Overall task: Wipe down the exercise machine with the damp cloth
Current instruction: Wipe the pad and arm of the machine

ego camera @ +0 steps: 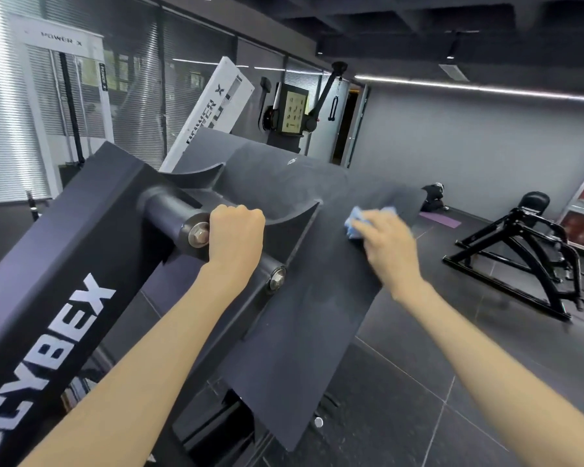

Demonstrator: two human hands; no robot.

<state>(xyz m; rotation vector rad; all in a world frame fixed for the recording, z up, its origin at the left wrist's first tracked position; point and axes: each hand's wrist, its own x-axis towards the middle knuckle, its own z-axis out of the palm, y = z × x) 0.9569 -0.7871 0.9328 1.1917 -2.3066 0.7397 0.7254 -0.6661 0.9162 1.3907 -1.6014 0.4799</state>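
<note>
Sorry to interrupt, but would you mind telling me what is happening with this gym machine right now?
A person is wiping down the exercise machine. The right hand presses a blue cloth flat against the large dark panel, near its upper right edge. The left hand is closed around a round bar on the frame, apparently steadying it. Most of the panel lies below the cloth.

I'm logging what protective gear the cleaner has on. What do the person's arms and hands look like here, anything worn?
Nothing is worn on either. The left hand and right hand are bare, with no gloves, and no rings or watch that show. Both forearms are uncovered all the way to the bottom edge of the picture: no sleeve, cuff or wristband comes into view.
</note>
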